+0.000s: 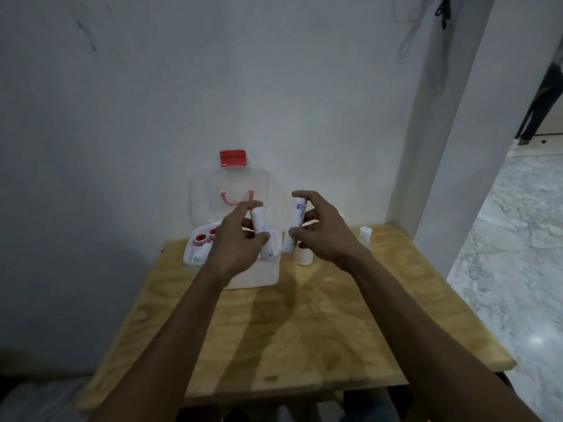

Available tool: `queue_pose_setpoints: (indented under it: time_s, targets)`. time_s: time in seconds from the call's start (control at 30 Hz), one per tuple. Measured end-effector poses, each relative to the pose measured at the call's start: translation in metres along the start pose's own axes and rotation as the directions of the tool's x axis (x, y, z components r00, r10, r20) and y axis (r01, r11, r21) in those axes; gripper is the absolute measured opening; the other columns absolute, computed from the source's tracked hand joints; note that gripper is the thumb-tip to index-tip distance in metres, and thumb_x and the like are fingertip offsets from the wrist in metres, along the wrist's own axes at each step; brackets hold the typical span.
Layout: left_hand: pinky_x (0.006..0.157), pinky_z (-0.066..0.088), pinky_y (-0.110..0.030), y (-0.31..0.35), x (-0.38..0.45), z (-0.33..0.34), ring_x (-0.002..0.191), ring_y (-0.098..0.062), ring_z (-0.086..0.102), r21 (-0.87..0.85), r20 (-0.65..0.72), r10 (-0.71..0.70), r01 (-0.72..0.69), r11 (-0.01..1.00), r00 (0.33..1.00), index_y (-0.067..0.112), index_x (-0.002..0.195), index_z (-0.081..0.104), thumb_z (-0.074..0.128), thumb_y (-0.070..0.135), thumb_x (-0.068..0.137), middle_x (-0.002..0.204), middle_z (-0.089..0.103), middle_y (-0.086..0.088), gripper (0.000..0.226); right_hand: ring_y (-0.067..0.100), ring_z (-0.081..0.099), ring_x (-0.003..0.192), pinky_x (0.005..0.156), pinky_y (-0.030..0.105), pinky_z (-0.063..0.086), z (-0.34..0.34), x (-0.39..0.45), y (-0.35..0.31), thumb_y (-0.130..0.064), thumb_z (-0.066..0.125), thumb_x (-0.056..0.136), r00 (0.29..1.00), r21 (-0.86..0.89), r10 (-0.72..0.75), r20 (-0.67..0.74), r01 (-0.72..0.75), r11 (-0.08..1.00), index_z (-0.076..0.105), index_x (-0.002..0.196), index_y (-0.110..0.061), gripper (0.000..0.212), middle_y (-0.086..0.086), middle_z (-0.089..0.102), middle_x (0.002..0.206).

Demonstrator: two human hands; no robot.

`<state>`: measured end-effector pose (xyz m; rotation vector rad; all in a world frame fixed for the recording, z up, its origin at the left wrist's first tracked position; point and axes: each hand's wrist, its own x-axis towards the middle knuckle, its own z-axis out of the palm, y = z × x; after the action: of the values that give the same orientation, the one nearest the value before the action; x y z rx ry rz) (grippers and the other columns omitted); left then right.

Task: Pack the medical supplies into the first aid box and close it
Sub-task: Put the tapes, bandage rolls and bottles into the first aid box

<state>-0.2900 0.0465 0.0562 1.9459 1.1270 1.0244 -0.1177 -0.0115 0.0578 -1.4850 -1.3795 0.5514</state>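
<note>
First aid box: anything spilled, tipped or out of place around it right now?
Nothing stands out. The first aid box sits open on the table, lid up against the wall. Each hand holds one white roll, left hand and right hand. Two small white bottles stand upright, unpacked.

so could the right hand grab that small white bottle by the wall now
Probably not yet: the right hand is already holding a white tube, though the path to the small white bottle looks clear.

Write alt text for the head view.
Each hand, left hand and right hand, holds a white tube above an open first aid box on a wooden table. Small white bottles stand to the right.
</note>
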Motion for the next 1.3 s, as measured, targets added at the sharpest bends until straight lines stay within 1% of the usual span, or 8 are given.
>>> queue_pose_setpoints:
  time_s: [0.1,0.13,0.43,0.57,0.8,1.03,1.2,1.3]
  targets:
    - [0.081,0.054,-0.030,-0.006,0.014,-0.021,0.092,-0.020,0.066,0.099,-0.100,0.034,-0.024,0.995,0.994,0.020,0.127,0.055,0.072,0.012,0.084,0.116,0.066,-0.003,0.047,0.003,0.063,0.073,0.064,0.011,0.052,0.020,0.018,-0.015,-0.011,0.069,0.084,0.992,-0.116,-0.106,-0.074,0.097,0.989,0.049,0.127,-0.027,0.050,-0.004,0.063,0.096]
    - [0.080,0.053,-0.029,-0.009,0.019,-0.025,0.092,-0.020,0.066,0.127,-0.111,0.045,-0.030,0.991,0.993,0.018,0.125,0.057,0.072,0.012,0.084,0.117,0.067,-0.004,0.045,0.003,0.062,0.072,0.061,0.007,0.048,0.026,0.023,-0.018,-0.012,0.068,0.086,0.989,-0.150,-0.125,-0.076,0.112,0.982,0.049,0.126,-0.025,0.047,-0.003,0.063,0.096]
    - [0.082,0.056,-0.039,-0.053,0.046,-0.021,0.092,-0.023,0.068,0.433,0.076,0.052,-0.080,0.898,0.996,0.016,0.114,0.061,0.068,0.019,0.086,0.106,0.071,-0.007,0.028,0.023,0.061,0.077,0.056,0.024,0.039,0.065,0.044,0.004,-0.015,0.061,0.092,0.989,-0.460,-0.105,0.103,0.141,0.877,0.058,0.109,-0.016,0.018,0.009,0.070,0.099]
    - [0.080,0.052,-0.033,-0.068,0.045,-0.016,0.096,-0.022,0.065,0.520,0.126,0.034,-0.096,0.849,0.991,0.019,0.114,0.063,0.068,0.021,0.086,0.107,0.071,-0.005,0.029,0.026,0.062,0.093,0.075,0.037,0.053,0.075,0.048,0.018,-0.018,0.063,0.088,0.980,-0.570,-0.036,0.198,0.145,0.809,0.061,0.115,-0.020,0.026,0.006,0.068,0.112]
    - [0.075,0.043,-0.025,-0.079,0.044,-0.013,0.090,-0.018,0.064,0.598,0.181,0.047,-0.148,0.788,0.982,0.021,0.109,0.071,0.071,0.020,0.083,0.104,0.072,-0.002,0.025,0.026,0.065,0.093,0.081,0.043,0.057,0.086,0.051,0.026,-0.014,0.064,0.086,0.951,-0.608,0.042,0.306,0.161,0.778,0.069,0.111,-0.017,0.026,0.006,0.070,0.111]
    - [0.084,0.048,-0.033,-0.081,0.046,-0.014,0.104,-0.022,0.061,0.637,0.264,0.027,-0.196,0.746,0.964,0.023,0.120,0.068,0.065,0.023,0.087,0.117,0.067,-0.005,0.032,0.027,0.061,0.108,0.081,0.030,0.048,0.081,0.057,0.021,-0.015,0.057,0.090,0.886,-0.576,0.160,0.435,0.137,0.806,0.061,0.132,-0.016,0.042,0.008,0.064,0.130]
    - [0.094,0.051,-0.041,-0.080,0.044,-0.019,0.112,-0.026,0.058,0.544,0.308,0.011,-0.186,0.818,0.951,0.015,0.120,0.068,0.051,0.019,0.092,0.123,0.065,-0.012,0.033,0.029,0.045,0.133,0.106,0.038,0.042,0.078,0.055,0.018,-0.020,0.055,0.092,0.886,-0.518,0.203,0.417,0.048,0.854,0.050,0.141,-0.013,0.050,0.010,0.046,0.150]
    - [0.101,0.042,-0.043,-0.083,0.039,-0.021,0.117,-0.028,0.050,0.524,0.301,0.009,-0.173,0.834,0.954,0.016,0.119,0.069,0.047,0.017,0.093,0.125,0.062,-0.012,0.034,0.029,0.041,0.137,0.111,0.043,0.038,0.077,0.053,0.019,-0.021,0.056,0.091,0.888,-0.493,0.210,0.409,0.021,0.870,0.048,0.142,-0.012,0.052,0.010,0.042,0.152]
